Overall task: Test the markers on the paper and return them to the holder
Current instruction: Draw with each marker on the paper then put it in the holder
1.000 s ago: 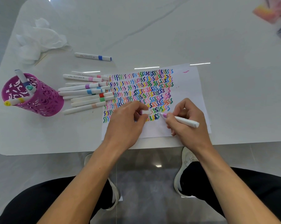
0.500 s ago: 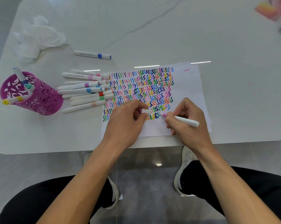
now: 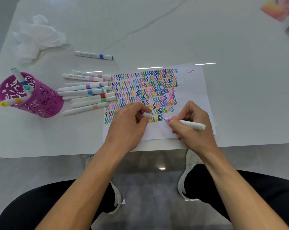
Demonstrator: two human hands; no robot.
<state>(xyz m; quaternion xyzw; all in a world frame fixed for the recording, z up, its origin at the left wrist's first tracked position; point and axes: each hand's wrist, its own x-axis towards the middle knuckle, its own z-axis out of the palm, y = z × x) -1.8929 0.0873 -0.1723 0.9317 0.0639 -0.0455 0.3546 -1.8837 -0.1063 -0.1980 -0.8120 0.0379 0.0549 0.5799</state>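
Note:
A white paper (image 3: 192, 90) covered in rows of coloured squiggles lies near the table's front edge. My right hand (image 3: 192, 126) grips an uncapped pink marker (image 3: 190, 124), whose tip touches the paper at the end of the bottom row. My left hand (image 3: 128, 125) rests on the paper and pinches the marker's white cap (image 3: 147, 115). Left of the paper lies a pile of several capped markers (image 3: 89, 92). At the far left stands a purple cut-out holder (image 3: 40, 100) with three markers in it.
A lone blue-banded marker (image 3: 93, 55) lies behind the pile. Crumpled white tissue (image 3: 35, 37) sits at the back left. Blurred pink and orange objects (image 3: 276, 9) are at the far right corner. The white table's front edge (image 3: 57, 155) runs just below my hands.
The pink marker's tip has crept slightly up and right beside the last squiggle of the bottom row. My left hand has stayed put with the cap.

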